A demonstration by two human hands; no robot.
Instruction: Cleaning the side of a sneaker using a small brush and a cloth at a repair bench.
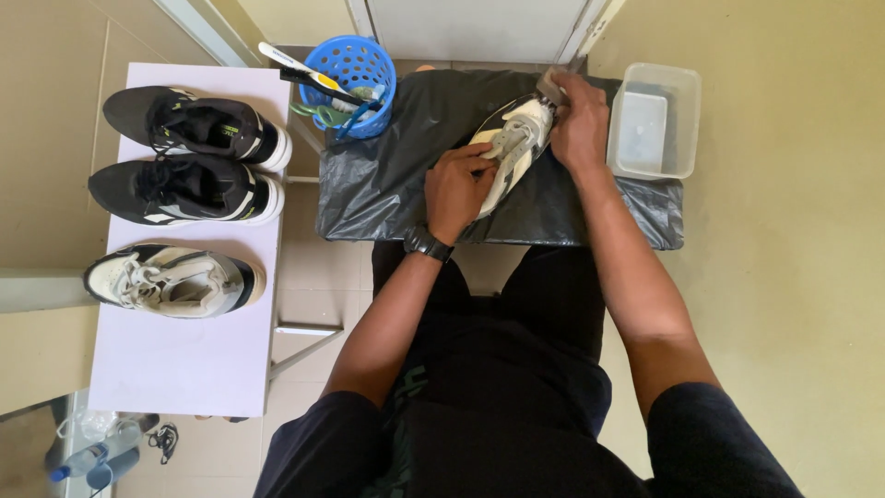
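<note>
From the head camera, you sit at a small table covered by a black plastic sheet point(387, 175), and everything here is placed against that sheet. On its middle lies a white sneaker point(516, 148), toe pointing away from you. Your left hand point(458, 189) grips the shoe's near half, fingers curled and pressed together over the laces and tongue; a black watch point(427, 243) sits on that wrist. Your right hand point(579, 124) is closed around a small brush point(551, 89), fingers wrapped tight, its head touching the shoe's far end at the sheet's back edge.

Just right of the sheet, overlapping its corner, stands a clear plastic tub point(682, 120). At the sheet's far left corner sits a blue basket point(350, 65) holding brushes and other tools. Well left of the sheet, a white side table point(184, 369) carries two black sneakers point(189, 152) and, nearer you, one white sneaker's mate point(175, 279).
</note>
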